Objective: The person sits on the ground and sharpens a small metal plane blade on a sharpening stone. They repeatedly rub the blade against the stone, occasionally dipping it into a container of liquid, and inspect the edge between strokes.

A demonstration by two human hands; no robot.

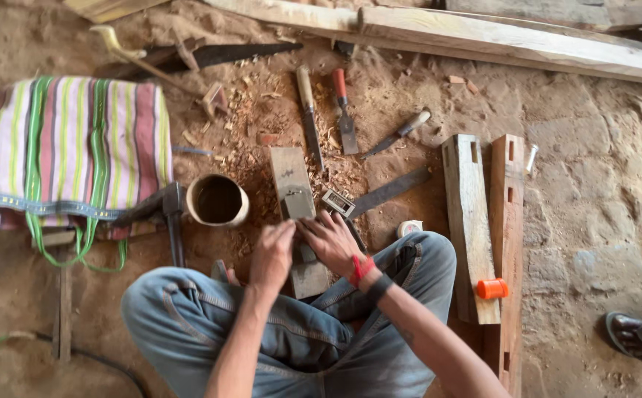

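Note:
A wooden hand plane lies on the sandy ground between my knees, its near end under my hands. My left hand rests on the plane's near left side, fingers curled over it. My right hand, with a red band and a black band at the wrist, presses on the plane beside a metal blade piece. I sit cross-legged in blue jeans. Whether either hand grips a smaller part, I cannot tell.
Chisels and a handsaw lie among wood shavings. A round tin, a try square, a striped bag and two mortised wooden pieces with an orange cap surround me. Long planks lie beyond; another person's sandalled foot at right.

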